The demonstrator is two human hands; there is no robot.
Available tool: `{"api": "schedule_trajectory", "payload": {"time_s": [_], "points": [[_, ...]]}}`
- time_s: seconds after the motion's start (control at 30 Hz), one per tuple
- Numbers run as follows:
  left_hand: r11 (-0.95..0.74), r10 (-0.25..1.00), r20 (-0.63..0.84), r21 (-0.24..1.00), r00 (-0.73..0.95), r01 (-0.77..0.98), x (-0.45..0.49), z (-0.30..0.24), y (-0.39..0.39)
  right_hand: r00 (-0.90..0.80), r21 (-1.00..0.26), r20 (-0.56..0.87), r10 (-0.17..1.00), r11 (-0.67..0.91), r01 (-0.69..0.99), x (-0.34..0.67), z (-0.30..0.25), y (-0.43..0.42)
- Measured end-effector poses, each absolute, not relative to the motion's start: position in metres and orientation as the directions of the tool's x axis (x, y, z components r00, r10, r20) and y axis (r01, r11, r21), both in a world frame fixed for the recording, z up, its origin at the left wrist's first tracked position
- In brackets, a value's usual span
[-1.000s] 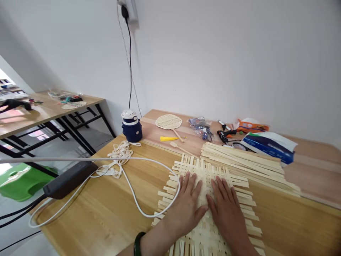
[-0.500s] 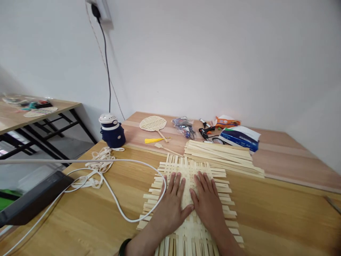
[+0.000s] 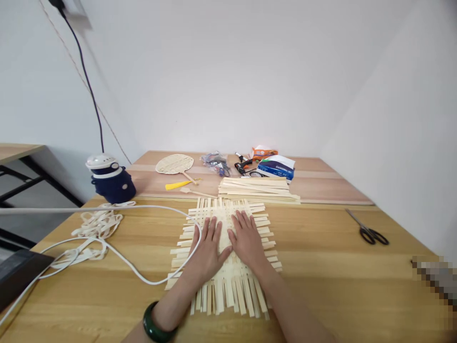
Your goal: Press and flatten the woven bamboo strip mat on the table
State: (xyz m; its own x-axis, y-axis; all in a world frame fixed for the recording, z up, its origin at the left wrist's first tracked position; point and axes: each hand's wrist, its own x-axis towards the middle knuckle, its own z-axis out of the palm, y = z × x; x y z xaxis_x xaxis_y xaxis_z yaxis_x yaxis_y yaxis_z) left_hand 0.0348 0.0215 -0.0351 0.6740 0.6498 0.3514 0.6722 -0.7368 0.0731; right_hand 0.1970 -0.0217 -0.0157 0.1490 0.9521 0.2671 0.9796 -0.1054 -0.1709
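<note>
Both my hands lie flat, fingers spread, on a woven bamboo strip mat (image 3: 224,288) at the middle of the wooden table (image 3: 321,286). My left hand (image 3: 209,250) and my right hand (image 3: 246,238) nearly meet at their thumbs and grip nothing. A white cable (image 3: 150,267) runs close along the outside of my left hand. Loose strip ends stick out on all sides of the weave. A dark green bangle (image 3: 156,323) circles my left wrist. Beyond the mat lies a stack of loose bamboo strips (image 3: 259,189).
Further back are a woven fan (image 3: 174,164), a yellow tassel (image 3: 177,185), a plastic bag (image 3: 215,163), a glue gun (image 3: 243,166) and a tissue pack (image 3: 276,167). A navy jar (image 3: 110,178) and cream cord (image 3: 96,224) stand left; scissors (image 3: 367,233) lie right.
The view has swung and pulled back, so everything looks smaller and sits further left, and the scissors have come into sight. My hands stay flat on the mat.
</note>
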Motion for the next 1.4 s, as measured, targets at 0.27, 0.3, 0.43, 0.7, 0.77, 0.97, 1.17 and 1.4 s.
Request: {"api": "schedule_trajectory", "payload": {"time_s": [0.27, 0.3, 0.43, 0.7, 0.77, 0.97, 1.17, 1.4], "points": [[-0.735, 0.655, 0.337, 0.074, 0.676, 0.674, 0.0354, -0.0323, 0.0207, 0.141, -0.184, 0.277, 0.951, -0.091, 0.979, 0.1982, -0.0183, -0.0227], [-0.734, 0.655, 0.340, 0.078, 0.674, 0.675, 0.0354, -0.0327, 0.0207, 0.139, -0.185, 0.279, 0.950, -0.089, 0.979, 0.1985, -0.0194, -0.0226], [-0.733, 0.655, 0.353, 0.082, 0.668, 0.675, 0.0355, -0.0345, 0.0209, 0.131, -0.184, 0.288, 0.949, -0.080, 0.980, 0.1997, -0.0227, -0.0221], [-0.739, 0.652, 0.352, 0.099, 0.671, 0.666, 0.0351, -0.0336, 0.0212, 0.123, -0.178, 0.293, 0.948, -0.073, 0.981, 0.2005, -0.0230, -0.0221], [-0.738, 0.656, 0.344, 0.104, 0.672, 0.667, 0.0351, -0.0329, 0.0211, 0.122, -0.177, 0.293, 0.948, -0.072, 0.982, 0.2005, -0.0231, -0.0217], [-0.734, 0.664, 0.319, 0.107, 0.676, 0.671, 0.0353, -0.0308, 0.0199, 0.134, -0.178, 0.283, 0.950, -0.085, 0.980, 0.1991, -0.0207, -0.0218], [-0.732, 0.668, 0.321, 0.119, 0.671, 0.671, 0.0353, -0.0313, 0.0202, 0.128, -0.176, 0.280, 0.951, -0.081, 0.981, 0.1990, -0.0197, -0.0226], [-0.727, 0.671, 0.326, 0.107, 0.666, 0.679, 0.0358, -0.0306, 0.0194, 0.126, -0.176, 0.288, 0.949, -0.077, 0.981, 0.1994, -0.0207, -0.0229]]}}
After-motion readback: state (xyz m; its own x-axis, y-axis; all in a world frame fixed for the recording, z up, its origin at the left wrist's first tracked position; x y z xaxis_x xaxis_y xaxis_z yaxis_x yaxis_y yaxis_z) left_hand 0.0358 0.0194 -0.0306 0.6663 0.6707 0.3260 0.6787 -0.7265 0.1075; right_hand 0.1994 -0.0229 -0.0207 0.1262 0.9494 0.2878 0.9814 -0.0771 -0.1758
